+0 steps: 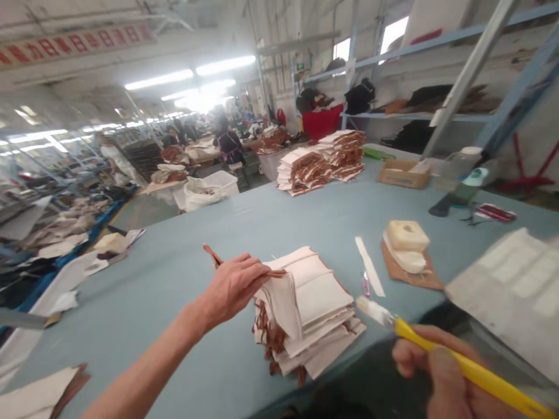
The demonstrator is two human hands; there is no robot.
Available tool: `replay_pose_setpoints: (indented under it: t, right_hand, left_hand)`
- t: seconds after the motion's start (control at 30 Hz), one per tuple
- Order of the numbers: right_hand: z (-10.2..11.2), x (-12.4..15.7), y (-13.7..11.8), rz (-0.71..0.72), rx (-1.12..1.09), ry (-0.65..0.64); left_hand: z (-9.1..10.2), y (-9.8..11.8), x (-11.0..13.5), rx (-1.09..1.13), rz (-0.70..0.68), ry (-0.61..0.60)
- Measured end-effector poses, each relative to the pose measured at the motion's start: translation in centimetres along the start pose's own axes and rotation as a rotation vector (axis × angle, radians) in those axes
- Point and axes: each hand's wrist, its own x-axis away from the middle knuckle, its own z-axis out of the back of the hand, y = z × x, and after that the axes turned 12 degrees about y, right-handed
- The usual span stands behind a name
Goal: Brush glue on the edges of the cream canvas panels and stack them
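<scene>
- grasping a cream fabric piece (286, 302) by its brown edge, the left hand (238, 282) in the head view has its grip closed, fingers laid over the top; a brown end juts out past the knuckles.
- the held piece droops over the left side of a stack of cream pieces (317, 291), which sits on the blue-grey tabletop (174, 279), brown ends bunched along the left side.
- the right hand (449, 366), slightly blurred, clasps a yellow-handled brush (484, 375); its white bristles are near the stack's right corner, though whether they touch is hard to tell.
- just beyond the bristles lie a white strip (370, 266) and a small pink item (365, 284), close together.
- to their right, a pale yellow block (408, 235) sits over a white base on a brown sheet (432, 281).
- farther back stand two taller fabric stacks (321, 163), side by side, with an open cardboard box (404, 174) to their right.
</scene>
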Motion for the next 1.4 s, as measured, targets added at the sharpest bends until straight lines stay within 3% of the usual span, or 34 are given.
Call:
replay_pose_setpoints:
  t: [0.07,0.17,0.23,0.33,0.47,0.6,0.73,0.93,1.07,1.17,1.33,1.4]
  right_hand:
    - [-4.2,0.4,-1.4,0.205,-0.01,-0.151]
    - [-10.3,2.3,-3.5,0.461,-0.08,-0.32]
    - [-13.3,4.3,-4.5,0.621,-0.097,-0.415]
    - [-16.1,7.3,-5.0,0.741,-0.149,-0.42]
    - [-17.4,10.0,-4.9,0.762,-0.178,-0.435]
    - [-17.6,10.7,-4.7,0.733,-0.192,-0.452]
    - [-17.2,10.8,-4.5,0.672,-0.187,-0.417]
    - [-17.3,11.3,-4.4,0.378,-0.25,-0.345]
    - [-17.7,11.5,-4.0,0.357,-0.239,-0.325]
    - [-17.8,11.3,-3.3,0.475,-0.175,-0.334]
    - [-17.8,10.7,-3.2,0.686,-0.132,-0.435]
    - [-17.9,10.5,-3.5,0.753,-0.164,-0.509]
  left_hand:
    - [1.8,1.5,2.8,0.04,0.03,0.085]
    - [2.7,3.6,6.7,0.111,0.105,0.212]
    - [2.5,4.7,9.2,0.145,0.167,0.307]
    - [0.9,5.5,12.4,0.055,0.277,0.469]
    - [-2.8,5.7,15.5,-0.217,0.404,0.694]
    - [-5.4,6.4,16.6,-0.313,0.473,0.917]
    - [-6.0,7.2,16.5,-0.252,0.456,1.033]
    - [-6.3,7.4,15.3,-0.186,0.398,1.108]
    - [-6.1,7.9,14.7,-0.237,0.481,1.111]
    - [-5.1,8.2,14.9,-0.122,0.525,1.043]
    - [-1.6,7.4,15.4,0.528,0.84,0.542]
    - [-0.4,6.9,15.4,0.716,0.898,0.403]
